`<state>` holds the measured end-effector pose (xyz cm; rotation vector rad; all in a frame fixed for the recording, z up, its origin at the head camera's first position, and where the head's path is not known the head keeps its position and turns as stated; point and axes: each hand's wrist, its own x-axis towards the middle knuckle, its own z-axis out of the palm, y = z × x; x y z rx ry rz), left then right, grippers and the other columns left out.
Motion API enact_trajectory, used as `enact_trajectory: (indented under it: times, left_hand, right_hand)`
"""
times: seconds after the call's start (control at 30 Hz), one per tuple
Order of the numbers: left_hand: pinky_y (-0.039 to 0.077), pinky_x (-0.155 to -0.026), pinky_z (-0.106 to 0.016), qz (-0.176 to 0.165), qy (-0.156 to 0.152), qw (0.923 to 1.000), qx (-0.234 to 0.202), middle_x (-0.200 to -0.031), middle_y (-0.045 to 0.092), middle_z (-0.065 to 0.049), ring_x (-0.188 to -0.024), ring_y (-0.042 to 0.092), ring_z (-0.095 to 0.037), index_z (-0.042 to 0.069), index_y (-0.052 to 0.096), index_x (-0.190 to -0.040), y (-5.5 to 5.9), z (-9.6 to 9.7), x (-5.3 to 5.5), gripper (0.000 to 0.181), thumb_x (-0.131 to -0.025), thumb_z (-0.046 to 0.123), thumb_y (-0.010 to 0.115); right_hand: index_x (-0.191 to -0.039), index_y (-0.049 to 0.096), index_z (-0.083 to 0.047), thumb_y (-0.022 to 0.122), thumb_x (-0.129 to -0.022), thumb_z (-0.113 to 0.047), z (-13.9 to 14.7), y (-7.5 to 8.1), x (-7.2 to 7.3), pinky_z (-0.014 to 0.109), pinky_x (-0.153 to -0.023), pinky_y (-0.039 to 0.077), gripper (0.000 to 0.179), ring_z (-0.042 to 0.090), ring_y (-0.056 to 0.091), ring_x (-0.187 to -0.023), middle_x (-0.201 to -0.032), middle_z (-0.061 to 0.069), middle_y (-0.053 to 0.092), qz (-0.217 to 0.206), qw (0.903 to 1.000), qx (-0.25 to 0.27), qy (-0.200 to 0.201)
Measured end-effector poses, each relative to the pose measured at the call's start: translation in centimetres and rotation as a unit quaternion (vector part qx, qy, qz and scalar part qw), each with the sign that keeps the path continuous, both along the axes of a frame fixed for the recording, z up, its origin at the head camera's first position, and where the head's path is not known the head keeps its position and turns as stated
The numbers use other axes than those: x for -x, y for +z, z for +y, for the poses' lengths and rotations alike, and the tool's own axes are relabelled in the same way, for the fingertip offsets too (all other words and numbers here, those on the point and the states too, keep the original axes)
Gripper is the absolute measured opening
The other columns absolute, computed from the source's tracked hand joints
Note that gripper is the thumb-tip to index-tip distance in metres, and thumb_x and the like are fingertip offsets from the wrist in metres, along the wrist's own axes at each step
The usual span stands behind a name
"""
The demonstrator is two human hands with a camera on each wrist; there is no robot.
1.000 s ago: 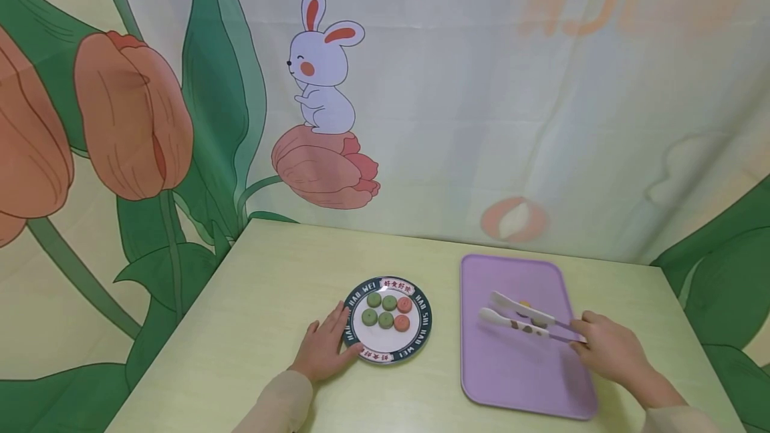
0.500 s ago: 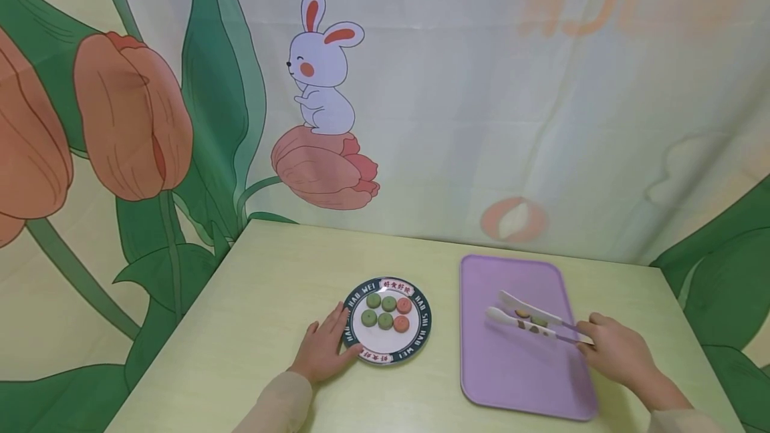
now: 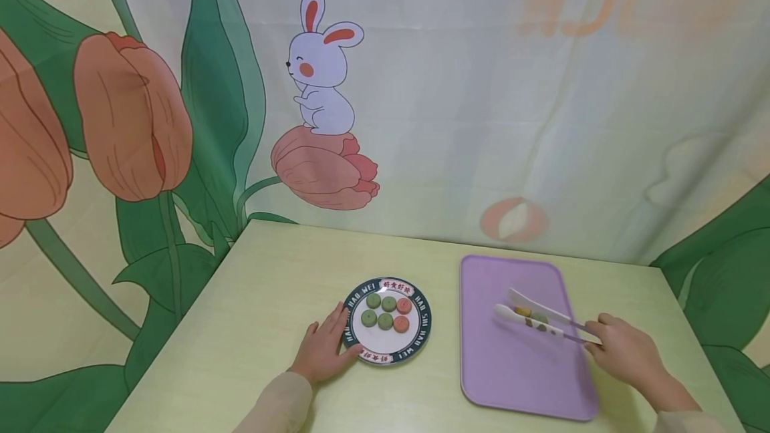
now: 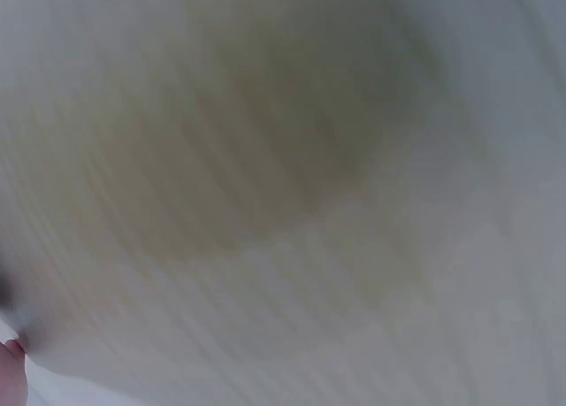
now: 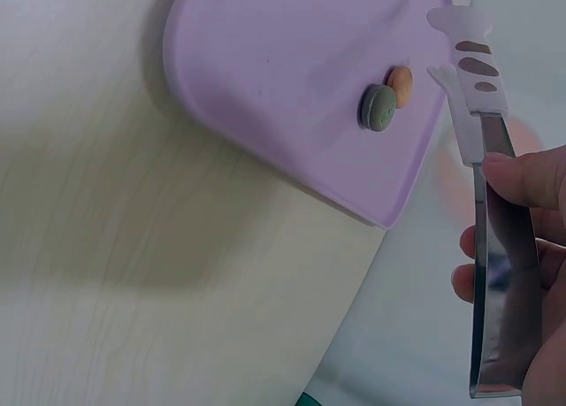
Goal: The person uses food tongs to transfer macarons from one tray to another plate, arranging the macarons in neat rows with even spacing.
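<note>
In the head view my left hand rests on the left rim of a round plate, fingers extended. Several green and pink macarons sit on that plate. My right hand grips a pair of tongs with white, brown-spotted tips and metal arms. The tongs are spread, with nothing pinched between the tips. Beneath them, on the purple tray, lie a green macaron and a yellow-orange macaron, close together. The left wrist view is mostly blurred, with a bit of hand at the corner.
The plate and tray stand apart on a pale wooden table, the tray on the right. A printed curtain with a rabbit and tulips hangs behind the table's far edge.
My right hand has drawn the tongs slightly right, uncovering more of the yellow and green macarons on the tray. The left hand and plate have stayed put.
</note>
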<state>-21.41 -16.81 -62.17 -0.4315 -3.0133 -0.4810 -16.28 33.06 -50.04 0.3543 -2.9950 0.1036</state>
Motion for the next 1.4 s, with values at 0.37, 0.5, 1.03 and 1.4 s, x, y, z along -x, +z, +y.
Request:
enact_trajectory:
  times: [0.37, 0.5, 1.03, 1.4]
  left_hand:
    - [0.023, -0.104, -0.051, 0.004, 0.0, 1.0, -0.001, -0.148, 0.02, -0.004, -0.132, 0.027, -0.021, 0.01, 0.026, -0.14, -0.2, 0.0, 0.1, 0.081, -0.08, 0.063, 0.041]
    - [0.022, -0.104, -0.051, 0.003, 0.0, 1.0, -0.001, -0.148, 0.02, -0.004, -0.133, 0.027, -0.021, 0.011, 0.026, -0.14, -0.2, -0.1, 0.1, 0.082, -0.08, 0.064, 0.04]
    - [0.022, -0.104, -0.052, 0.003, -0.005, 1.0, -0.001, -0.148, 0.019, -0.005, -0.132, 0.028, -0.023, 0.011, 0.024, -0.14, 0.0, -0.1, 0.1, 0.081, -0.081, 0.063, 0.041]
    - [0.022, -0.104, -0.051, 0.0, -0.005, 1.0, 0.001, -0.148, 0.019, -0.004, -0.133, 0.027, -0.022, 0.012, 0.023, -0.141, 0.0, -0.1, 0.0, 0.081, -0.08, 0.064, 0.039]
  right_hand:
    - [-0.086, 0.062, -0.009, 0.068, -0.072, -0.018, 0.6, 0.0, -0.1, 0.023, -0.043, 0.029, 0.018, 0.009, 0.036, -0.055, -0.065, -0.003, 0.042, -0.015, 0.9998, -0.005, -0.015]
    - [-0.087, 0.063, -0.008, 0.068, -0.072, -0.018, 0.7, 0.0, -0.1, 0.024, -0.043, 0.03, 0.018, 0.009, 0.037, -0.056, -0.066, -0.003, 0.043, -0.019, 0.9996, -0.005, -0.018]
    - [-0.08, 0.06, -0.01, 0.067, -0.073, -0.016, 1.2, -0.1, -0.2, 0.024, -0.043, 0.028, 0.012, 0.01, 0.035, -0.055, -0.064, -0.003, 0.04, -0.027, 0.9992, 0.0, -0.03]
    - [-0.081, 0.06, -0.009, 0.066, -0.073, -0.016, 1.3, -0.2, -0.3, 0.025, -0.042, 0.028, 0.013, 0.011, 0.035, -0.054, -0.064, -0.002, 0.041, -0.031, 0.9988, -0.003, -0.036]
